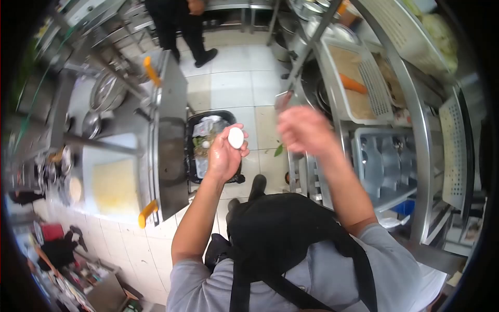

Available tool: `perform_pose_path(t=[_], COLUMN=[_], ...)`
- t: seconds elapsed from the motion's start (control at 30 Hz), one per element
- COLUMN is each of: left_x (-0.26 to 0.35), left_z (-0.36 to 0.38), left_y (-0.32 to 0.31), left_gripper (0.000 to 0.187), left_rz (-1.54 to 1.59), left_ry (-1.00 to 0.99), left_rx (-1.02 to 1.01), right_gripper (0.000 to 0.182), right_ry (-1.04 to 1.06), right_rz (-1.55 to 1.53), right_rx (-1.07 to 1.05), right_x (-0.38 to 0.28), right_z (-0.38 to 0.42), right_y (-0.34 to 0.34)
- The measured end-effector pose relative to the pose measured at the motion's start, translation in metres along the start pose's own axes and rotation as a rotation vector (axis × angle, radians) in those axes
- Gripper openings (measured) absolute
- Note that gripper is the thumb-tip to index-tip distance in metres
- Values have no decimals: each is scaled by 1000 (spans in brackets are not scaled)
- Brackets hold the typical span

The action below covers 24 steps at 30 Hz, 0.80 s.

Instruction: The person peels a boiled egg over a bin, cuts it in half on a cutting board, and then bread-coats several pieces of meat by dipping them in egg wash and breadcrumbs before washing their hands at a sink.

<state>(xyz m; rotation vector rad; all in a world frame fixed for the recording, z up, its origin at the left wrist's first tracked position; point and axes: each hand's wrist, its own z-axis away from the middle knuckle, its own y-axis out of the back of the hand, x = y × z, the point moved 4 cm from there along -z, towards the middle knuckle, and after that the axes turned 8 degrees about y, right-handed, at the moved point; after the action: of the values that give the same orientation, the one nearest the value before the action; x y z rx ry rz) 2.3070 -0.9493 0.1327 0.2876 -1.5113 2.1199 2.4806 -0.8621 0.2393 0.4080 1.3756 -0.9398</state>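
A smooth white egg (235, 138) rests in my left hand (224, 156), whose fingers curl around it from beneath. Just below and to the left of that hand is a black bin (193, 171) lined with a bag, holding food scraps and crumpled wrapping. My right hand (304, 130) is raised off to the right, closed like a fist and smeared by motion. A dark, thin shape (283, 101) shows by its fingers; whether the hand grips it is too blurred to tell.
Left stands a steel counter with a white cutting board (112, 179), metal bowls (108, 92) and yellow-orange handles (148, 213). On the right, a steel rack carries a white crate (358, 78) with a carrot and a grey cutlery tray (384, 166). Another person (179, 26) stands ahead.
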Motion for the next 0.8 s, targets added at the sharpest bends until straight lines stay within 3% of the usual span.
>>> perform_pose_path(t=[0.03,0.1,0.17,0.23,0.3,0.33,0.37,0.43,0.5,0.57,0.6,0.63,0.73,0.8], left_x=[7,19,39,48,62,68,74,85,91,98,99,99,92,86], left_z=[9,34,57,78,94,103,111,125,134,138,137,136,129,124], left_y=[1,2,3,14,15,15,20,26,20,18,22,23,28,27], left_gripper=[38,37,38,36,37,40,40,37,35,34,32,30,27,26], left_rz=[-24,-55,-98,-45,15,60,67,38,18,-5,-53,-97,-72,-56], left_ry=[-68,-163,-210,-234,-227,-195,-212,-221,-255,-299,-315,-334,-368,-360], left_rx=[41,98,181,132,91,173,222,180,195,210,209,211,254,297], right_gripper=[19,22,22,22,24,24,24,24,27,31,38,38,32,30], right_ry=[-143,-275,-204,-182,65,199,234,324,394,-66,-204,-205,-483,-445], right_rz=[47,321,205,46,354,519,522,307,293,-331,-415,-410,-440,-366], right_rx=[-3,-294,-315,-290,-332,-318,-337,-91,-64,-201,-167,-191,-284,-393], right_x=[27,95,60,58,78,91,79,54,38,61,65,69,119,139], right_z=[-9,-31,-23,-12,-29,-40,-39,-24,-19,-36,-36,-42,-63,-81], right_y=[-31,-52,-90,-120,-134,-136,-143,-143,-139,-127,-125,-122,-112,-115])
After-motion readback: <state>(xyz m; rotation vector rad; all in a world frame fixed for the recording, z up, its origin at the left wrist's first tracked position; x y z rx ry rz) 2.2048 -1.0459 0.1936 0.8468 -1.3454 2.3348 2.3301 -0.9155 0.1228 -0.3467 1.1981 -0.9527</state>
